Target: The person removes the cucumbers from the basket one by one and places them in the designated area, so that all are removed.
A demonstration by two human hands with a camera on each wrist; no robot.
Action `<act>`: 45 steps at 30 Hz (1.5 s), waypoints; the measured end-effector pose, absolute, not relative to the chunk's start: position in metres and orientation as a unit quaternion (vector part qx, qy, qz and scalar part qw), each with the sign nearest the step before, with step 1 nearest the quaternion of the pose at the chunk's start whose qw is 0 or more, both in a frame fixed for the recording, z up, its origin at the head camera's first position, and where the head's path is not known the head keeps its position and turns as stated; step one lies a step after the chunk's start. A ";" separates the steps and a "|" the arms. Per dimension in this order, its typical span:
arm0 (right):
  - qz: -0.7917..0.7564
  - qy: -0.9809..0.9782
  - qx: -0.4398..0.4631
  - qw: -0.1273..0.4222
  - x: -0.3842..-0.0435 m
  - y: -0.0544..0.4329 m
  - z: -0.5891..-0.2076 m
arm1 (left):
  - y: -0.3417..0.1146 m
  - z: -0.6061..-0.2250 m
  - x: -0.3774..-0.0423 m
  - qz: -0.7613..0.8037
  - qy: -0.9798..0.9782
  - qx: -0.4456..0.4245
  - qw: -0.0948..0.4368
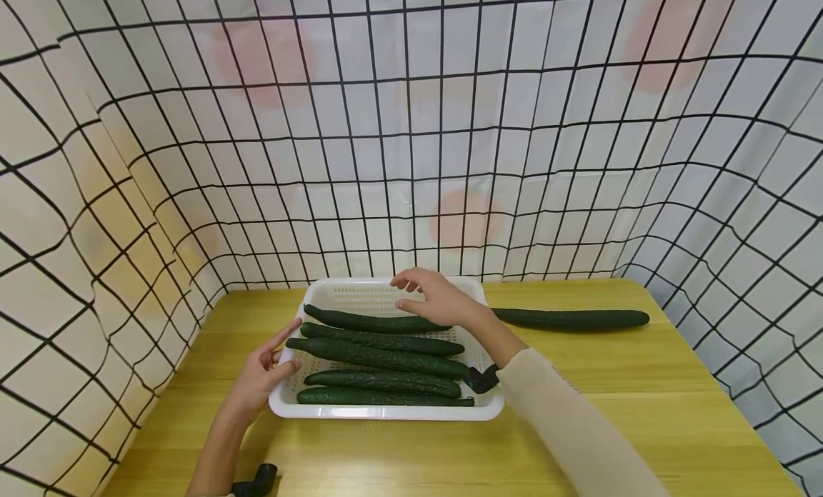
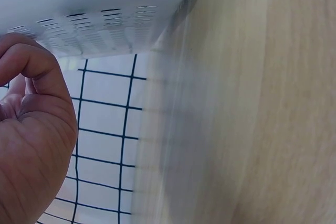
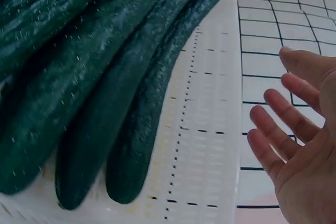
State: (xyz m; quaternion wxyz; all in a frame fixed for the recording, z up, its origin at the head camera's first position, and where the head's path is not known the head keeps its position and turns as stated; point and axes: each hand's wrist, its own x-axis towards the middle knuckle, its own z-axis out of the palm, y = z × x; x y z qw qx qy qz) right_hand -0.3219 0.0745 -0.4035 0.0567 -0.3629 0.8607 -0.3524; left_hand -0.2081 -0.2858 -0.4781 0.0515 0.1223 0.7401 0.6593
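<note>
Five cucumbers [image 1: 386, 358] already lie in the white basket [image 1: 386, 413], roughly side by side and stretching from 9 to 3 o'clock, while a lone cucumber [image 1: 572, 320] lies outside on the table [image 1: 643, 425], at about 3 o'clock from the basket. Judged by that, the gathering looks nearly complete, with just the one outside (its 9 o'clock end goes behind the right forearm, so whether it touches the rim I cannot tell). The left hand [image 1: 260, 374] grips the basket at 9 o'clock, thumb on the rim. The right hand [image 1: 434, 297] hovers over the basket's 1 o'clock corner, fingers loosely spread and holding nothing, apart from the cucumbers.
</note>
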 end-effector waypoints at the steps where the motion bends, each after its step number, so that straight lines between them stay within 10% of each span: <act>1: -0.350 0.862 -0.361 0.061 -0.322 0.074 -0.405 | -0.286 -0.478 -0.208 0.660 0.739 0.123 0.051; 45: -0.187 0.907 -0.318 0.202 -0.331 0.062 -0.452 | -0.287 -0.481 -0.209 0.666 0.736 0.109 0.050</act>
